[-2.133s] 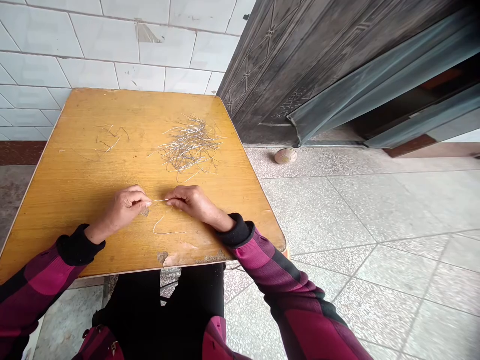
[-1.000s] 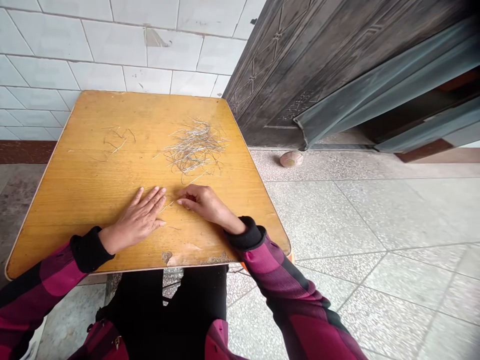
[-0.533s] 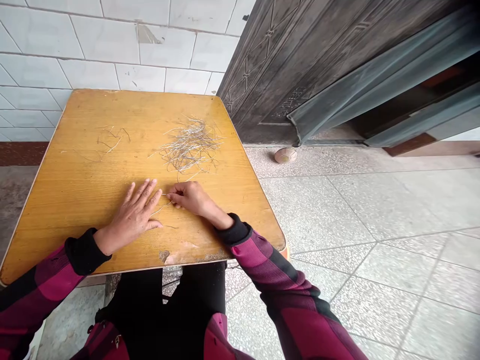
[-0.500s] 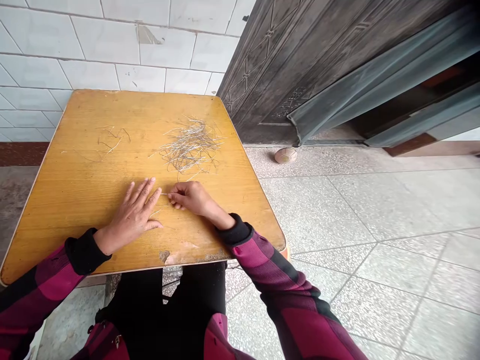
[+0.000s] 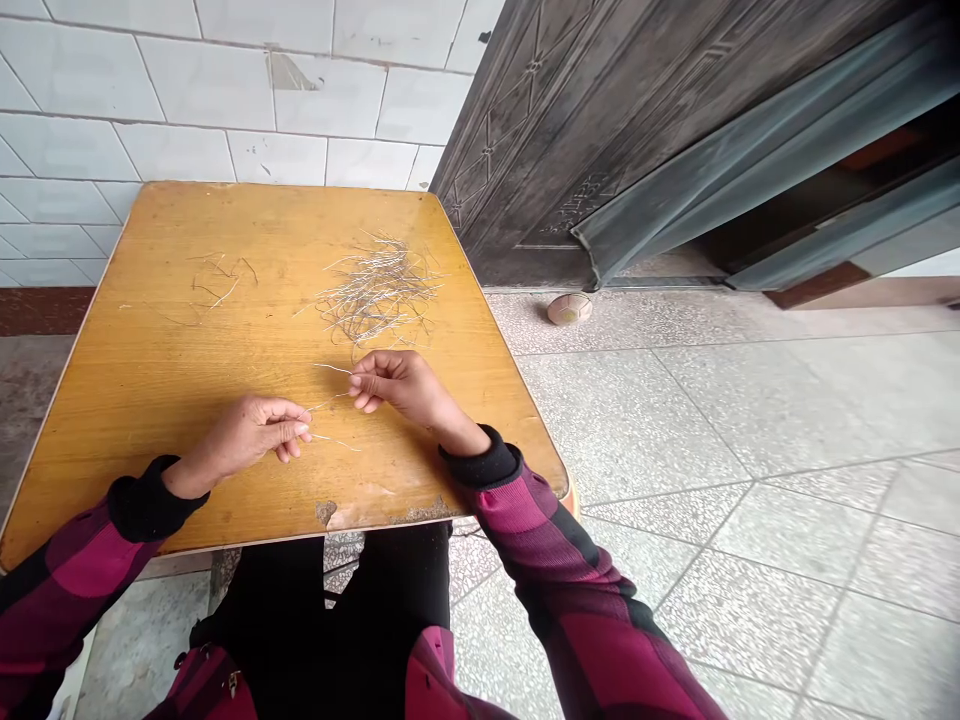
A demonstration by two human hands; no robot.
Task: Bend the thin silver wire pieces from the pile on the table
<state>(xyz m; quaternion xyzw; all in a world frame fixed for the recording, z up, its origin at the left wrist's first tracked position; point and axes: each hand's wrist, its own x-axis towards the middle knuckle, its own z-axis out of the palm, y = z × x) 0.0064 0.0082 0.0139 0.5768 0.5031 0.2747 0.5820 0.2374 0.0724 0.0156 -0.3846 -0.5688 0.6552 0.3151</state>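
Note:
My left hand [image 5: 251,438] rests near the front of the yellow wooden table [image 5: 150,350], fingers pinched on the end of a thin pale strand [image 5: 334,441] that trails right along the tabletop. My right hand [image 5: 397,385] is a little further back, fingers curled and pinched on another thin strand [image 5: 330,369] that sticks out to the left. A short bit of strand runs between the two hands. Behind my right hand lies a loose pile of silvery strands [image 5: 379,290].
A few scattered strands [image 5: 217,280] lie at the table's back left. White tiled wall stands behind the table. A dark carved metal door [image 5: 600,130] is to the right, with a small ball [image 5: 568,308] on the speckled floor tiles. The table's front edge is chipped [image 5: 375,510].
My left hand was lying flat on the table; it has drawn back toward me and closed into a pinch on a strand. My right hand lifted slightly, still pinching.

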